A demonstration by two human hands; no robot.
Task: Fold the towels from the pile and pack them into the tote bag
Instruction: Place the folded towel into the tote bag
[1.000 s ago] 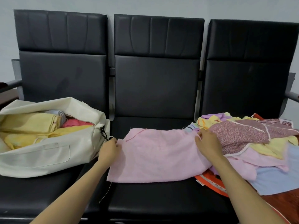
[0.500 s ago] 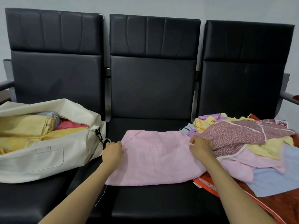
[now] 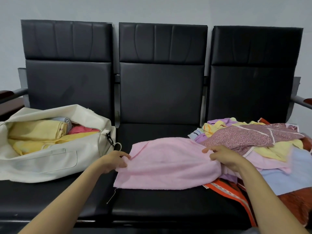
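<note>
A pink towel [image 3: 167,164] lies spread across the middle black seat. My left hand [image 3: 114,160] pinches its left edge, and my right hand [image 3: 224,157] pinches its right edge where it meets the pile. The pile of towels [image 3: 263,146] covers the right seat, with pink-patterned, yellow, light blue and orange pieces. On the left seat a cream tote bag [image 3: 50,159] lies open, holding folded yellow, red and pale blue towels.
Three joined black chairs [image 3: 162,92] stand against a grey wall, with armrests [image 3: 302,101] at both ends. A black clip and a ring [image 3: 112,141] hang at the bag's right end, close to my left hand. Bare seat shows in front of the pink towel.
Both hands have drawn back toward me along the pink towel's side edges, and its far part now bulges up. The camera view has tilted up slightly.
</note>
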